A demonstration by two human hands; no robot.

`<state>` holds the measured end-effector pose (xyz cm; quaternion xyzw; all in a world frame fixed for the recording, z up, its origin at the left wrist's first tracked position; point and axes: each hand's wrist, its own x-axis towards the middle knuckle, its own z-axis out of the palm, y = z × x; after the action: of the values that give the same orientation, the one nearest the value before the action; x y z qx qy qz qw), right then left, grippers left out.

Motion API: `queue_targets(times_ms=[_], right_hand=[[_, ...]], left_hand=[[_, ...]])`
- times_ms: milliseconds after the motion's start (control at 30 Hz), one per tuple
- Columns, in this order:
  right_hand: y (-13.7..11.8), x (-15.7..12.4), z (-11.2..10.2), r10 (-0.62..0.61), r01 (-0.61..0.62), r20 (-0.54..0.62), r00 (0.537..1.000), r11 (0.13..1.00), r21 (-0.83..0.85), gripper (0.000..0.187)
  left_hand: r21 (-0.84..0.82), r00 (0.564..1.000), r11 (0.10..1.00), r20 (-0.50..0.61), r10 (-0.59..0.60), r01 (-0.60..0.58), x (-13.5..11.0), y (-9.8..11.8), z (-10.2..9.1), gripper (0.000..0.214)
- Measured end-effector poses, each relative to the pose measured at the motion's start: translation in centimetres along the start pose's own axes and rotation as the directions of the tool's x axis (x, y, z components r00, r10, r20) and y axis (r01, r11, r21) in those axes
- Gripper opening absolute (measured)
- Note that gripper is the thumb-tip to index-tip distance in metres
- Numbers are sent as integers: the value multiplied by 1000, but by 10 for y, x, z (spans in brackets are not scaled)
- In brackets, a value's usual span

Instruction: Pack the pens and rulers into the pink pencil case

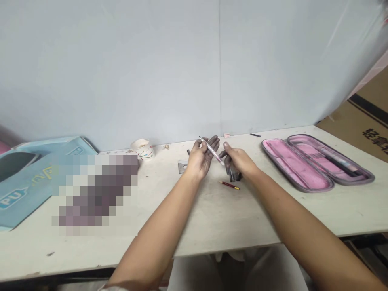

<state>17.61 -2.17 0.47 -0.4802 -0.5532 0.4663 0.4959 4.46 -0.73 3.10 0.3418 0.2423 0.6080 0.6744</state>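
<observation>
My left hand [203,157] is palm up, its fingertips smudged dark. Under its thumb lies a slim pencil [213,152], whitish and pink, slanting with its thin dark tip up and left. Close to the pencil's lower end is my right hand [238,159], its blackened fingers curled and thumb raised. Something dark sits at those fingers, but its kind is unclear. Below on the table [209,218] rests a short dark-red pencil [229,185] with a yellow end. A small grey flat piece with a hole [182,166] is partly hidden behind my left hand.
At the right, an open pink-lined pencil case [303,167] holds pens. A small red-and-white item [227,136] and a black stick [255,135] lie near the wall. Leftward are a paper cup [144,148], a blurred-out purplish object [100,194] and a light-blue package [39,182].
</observation>
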Motion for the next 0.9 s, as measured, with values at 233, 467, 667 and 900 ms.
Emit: queue_targets(times_ms=[233, 467, 667, 900], right_hand=[[11, 0, 3, 44, -31, 35, 998, 949, -315, 57], [2, -1, -9, -272, 212, -188, 944, 935, -285, 32], [6, 2, -15, -116, 104, -137, 984, 990, -93, 39], [8, 4, -20, -86, 75, -177, 980, 995, -70, 40]], left_hand=[[-76, 999, 996, -22, 36, -37, 0, -3, -15, 8], [132, 986, 991, -164, 32, -10, 2, -6, -25, 7], [152, 986, 988, -165, -3, 29, 2, -10, -27, 5], [168, 993, 986, -121, -3, 23, 1, -14, -29, 8]])
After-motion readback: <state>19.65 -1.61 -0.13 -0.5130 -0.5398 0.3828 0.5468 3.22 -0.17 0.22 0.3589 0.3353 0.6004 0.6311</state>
